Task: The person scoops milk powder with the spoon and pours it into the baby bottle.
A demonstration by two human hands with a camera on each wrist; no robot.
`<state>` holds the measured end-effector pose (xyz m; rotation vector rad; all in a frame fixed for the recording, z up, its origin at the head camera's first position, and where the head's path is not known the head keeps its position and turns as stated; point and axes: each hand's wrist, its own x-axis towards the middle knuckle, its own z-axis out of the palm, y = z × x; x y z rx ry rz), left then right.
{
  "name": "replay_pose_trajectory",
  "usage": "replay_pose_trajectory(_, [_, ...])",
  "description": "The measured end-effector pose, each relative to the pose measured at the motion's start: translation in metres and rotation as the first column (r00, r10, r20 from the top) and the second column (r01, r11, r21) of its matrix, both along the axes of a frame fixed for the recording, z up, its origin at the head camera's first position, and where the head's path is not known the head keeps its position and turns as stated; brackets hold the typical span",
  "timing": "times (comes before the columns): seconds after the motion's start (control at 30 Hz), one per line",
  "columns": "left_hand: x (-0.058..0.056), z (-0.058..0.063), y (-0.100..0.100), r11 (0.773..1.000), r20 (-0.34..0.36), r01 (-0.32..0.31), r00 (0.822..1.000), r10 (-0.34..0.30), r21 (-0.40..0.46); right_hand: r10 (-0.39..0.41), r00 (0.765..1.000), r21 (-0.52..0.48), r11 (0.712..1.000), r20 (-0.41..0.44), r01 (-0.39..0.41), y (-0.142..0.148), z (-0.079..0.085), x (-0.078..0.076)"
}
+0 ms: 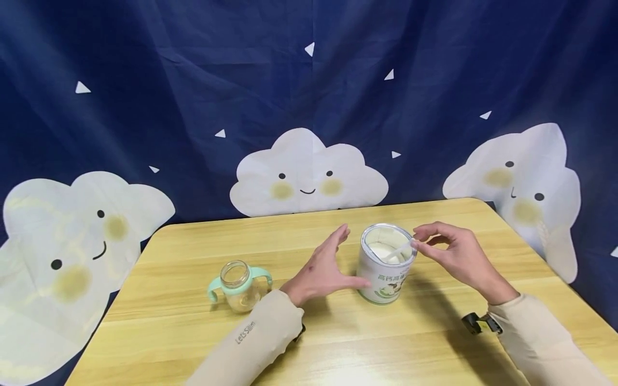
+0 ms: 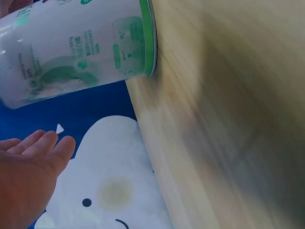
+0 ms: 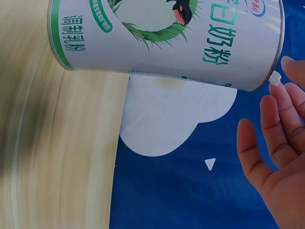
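Observation:
A white milk powder tin (image 1: 383, 279) with green print stands uncovered on the wooden table, pale powder (image 1: 383, 251) inside. A white scoop (image 1: 398, 250) slants across its mouth, its handle end at the right rim. My right hand (image 1: 456, 254) pinches that handle end between thumb and fingertips; the tip (image 3: 275, 78) shows at the fingers in the right wrist view. Beside the tin's left side, my left hand (image 1: 321, 271) spreads its thumb and fingers around it. The thumb lies before the tin; whether it touches is unclear. In the left wrist view the fingers (image 2: 43, 145) are apart from the tin.
A clear baby bottle (image 1: 238, 289) without a lid, with mint green handles, stands left of my left forearm. The table (image 1: 183, 332) runs back to a dark blue curtain (image 1: 193, 80) printed with white clouds. Black straps with cameras sit on both wrists.

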<state>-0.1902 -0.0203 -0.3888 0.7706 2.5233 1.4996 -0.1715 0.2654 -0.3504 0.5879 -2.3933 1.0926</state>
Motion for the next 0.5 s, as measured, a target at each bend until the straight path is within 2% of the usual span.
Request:
replay_pose_trajectory(0.27, [-0.009, -0.011, 0.022, 0.997, 0.0, 0.009, 1.0, -0.009, 0.081, -0.03, 0.998, -0.024, 0.999, 0.047, 0.031, 0.0, -0.004, -0.004])
replay_pose_trajectory(0.5, [-0.012, -0.015, 0.036, 0.99, 0.033, 0.003, 0.999, -0.008, 0.138, -0.026, 0.998, -0.033, 0.999, 0.065, 0.028, -0.003, -0.003, -0.005])
